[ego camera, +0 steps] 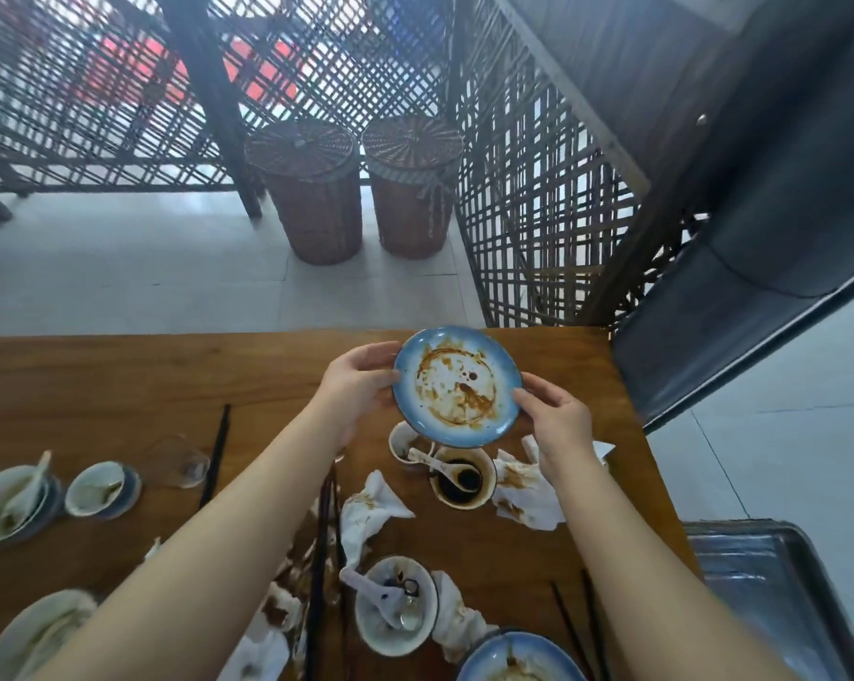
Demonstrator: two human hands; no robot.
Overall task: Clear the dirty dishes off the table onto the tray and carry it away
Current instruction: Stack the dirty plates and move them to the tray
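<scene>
A blue-rimmed plate (456, 385) smeared with brown sauce is held tilted above the far part of the wooden table (120, 385). My left hand (356, 380) grips its left rim and my right hand (557, 420) grips its lower right rim. Below the plate lie a small white bowl (402, 442) and a sauce bowl (464, 479) holding dark liquid and a white spoon. A dirty bowl with spoons (395, 604) sits nearer to me. Another blue plate (518, 658) shows at the bottom edge. The metal tray (759, 577) stands off the table's right side.
Soiled napkins (370, 513) and dark chopsticks (216, 454) are scattered across the table. More bowls (103, 489) and a glass (179, 459) sit at the left. Two wicker stools (311, 189) stand beyond the table by a lattice screen. A dark bench (739, 297) is at the right.
</scene>
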